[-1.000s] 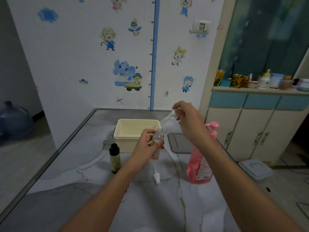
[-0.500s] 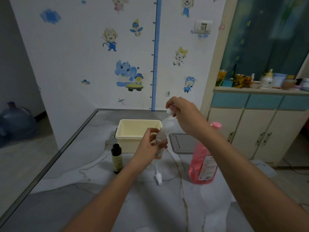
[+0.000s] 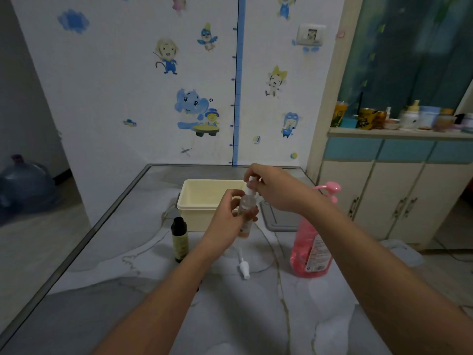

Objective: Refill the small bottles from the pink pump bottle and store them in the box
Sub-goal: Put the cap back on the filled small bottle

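- Since a second ago, right hand (image 3: 279, 189) has come down from up and to the right; the white spray top (image 3: 252, 181) it pinches now sits at the mouth of the small clear bottle (image 3: 246, 213), where before the top and its tube hung clear of the neck.
- Right fingertips closed narrow on the top, pinching it from above.
- Left hand (image 3: 230, 216) curled round the bottle's middle, holding it upright above the table (image 3: 230, 316), just in front of the cream box (image 3: 204, 201).
- Bottle: clear plastic, pale label low down, contents hard to read in dim light; fill level not clear.
- Risks, as judged: top going on crooked and cross-threading; a tight squeeze on soft walls could push liquid out at the neck.
- Outward: pink pump bottle (image 3: 311, 247) stands to the right, partly behind the right forearm; dark bottle (image 3: 180, 239) left of the box, capped; a loose white pump piece (image 3: 243, 265) lies on the table.
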